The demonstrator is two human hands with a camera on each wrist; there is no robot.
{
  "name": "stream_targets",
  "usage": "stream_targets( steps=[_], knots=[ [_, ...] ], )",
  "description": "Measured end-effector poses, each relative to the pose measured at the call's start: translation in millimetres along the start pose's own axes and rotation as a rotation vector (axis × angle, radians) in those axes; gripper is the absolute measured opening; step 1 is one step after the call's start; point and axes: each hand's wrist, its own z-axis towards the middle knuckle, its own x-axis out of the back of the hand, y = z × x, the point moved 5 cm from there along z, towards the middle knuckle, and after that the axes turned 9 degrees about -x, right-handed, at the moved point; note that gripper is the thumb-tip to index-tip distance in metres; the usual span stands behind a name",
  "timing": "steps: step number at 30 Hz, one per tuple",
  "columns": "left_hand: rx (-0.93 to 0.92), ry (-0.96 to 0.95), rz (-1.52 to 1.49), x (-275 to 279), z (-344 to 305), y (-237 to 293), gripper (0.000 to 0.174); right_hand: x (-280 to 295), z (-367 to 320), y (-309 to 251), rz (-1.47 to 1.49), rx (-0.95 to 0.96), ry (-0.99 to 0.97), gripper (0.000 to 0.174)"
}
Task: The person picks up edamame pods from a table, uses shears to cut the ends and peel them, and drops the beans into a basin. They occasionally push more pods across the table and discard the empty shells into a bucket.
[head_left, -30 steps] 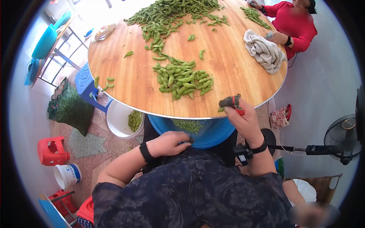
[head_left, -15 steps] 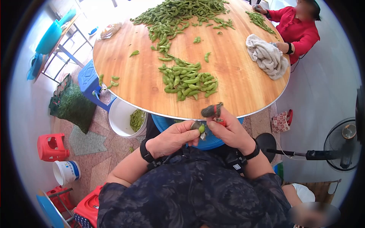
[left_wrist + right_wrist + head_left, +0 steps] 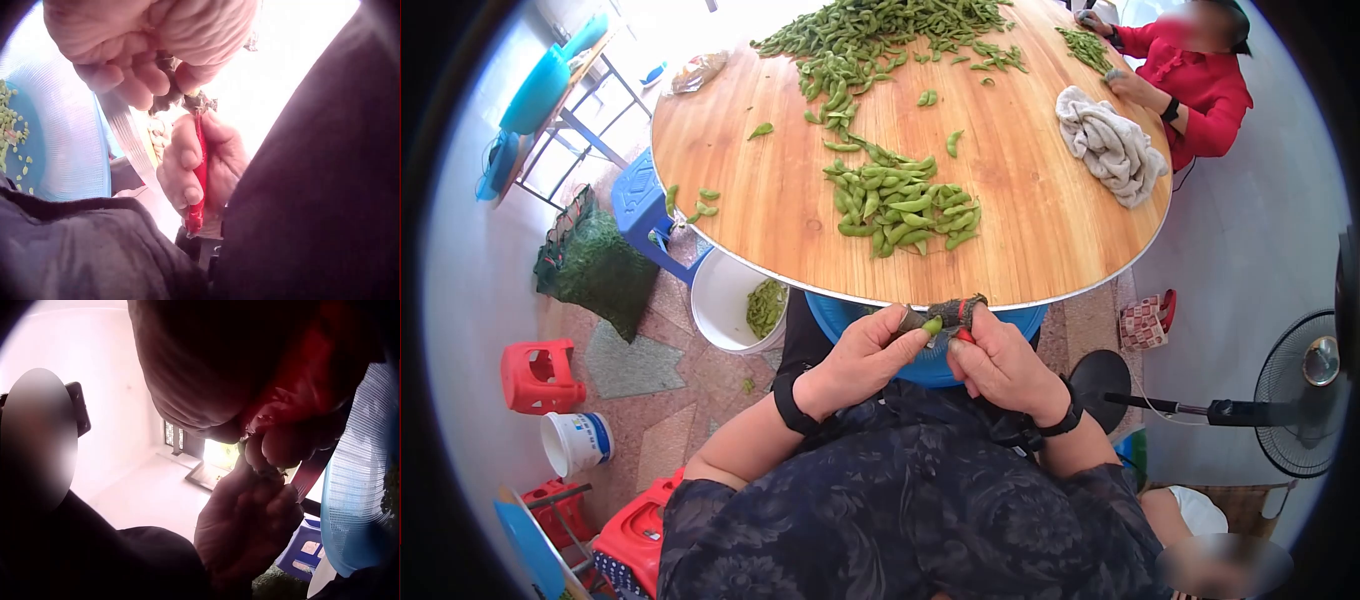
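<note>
Over the blue basket, just below the table's near edge, both hands meet. My left hand pinches a green soybean pod between its thumb and a finger with a dark cover. My right hand holds a slim red-handled tool close against the pod; its working end is hidden. A dark wrap with a red band covers a finger of that hand. Loose shelled beans lie in the basket in the left wrist view.
On the round wooden table are a near pile of pods, a large far heap and a grey cloth. A white bucket stands left. Someone in red sits at right, near a fan.
My right hand has come down from the table edge to meet my left hand, which has risen from the basket's rim. A pod now shows in the left hand's fingers.
</note>
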Motion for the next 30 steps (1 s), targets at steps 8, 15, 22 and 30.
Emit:
stream_targets(
  steps=[8,15,22,30],
  knots=[
    [-0.113,-0.035,0.192,-4,-2,11,0.011,-6,-1,16,-0.104,0.095,0.102,0.020],
    [-0.599,-0.005,0.804,-11,-6,35,0.014,-12,-10,13,-0.232,0.203,0.204,0.021],
    [-0.256,-0.068,0.408,-6,-7,9,0.013,-21,-14,24,-0.272,0.255,0.280,0.018],
    [0.303,-0.190,-0.569,-11,-12,-25,0.013,-20,-12,25,-0.034,0.192,0.139,0.020]
  ],
)
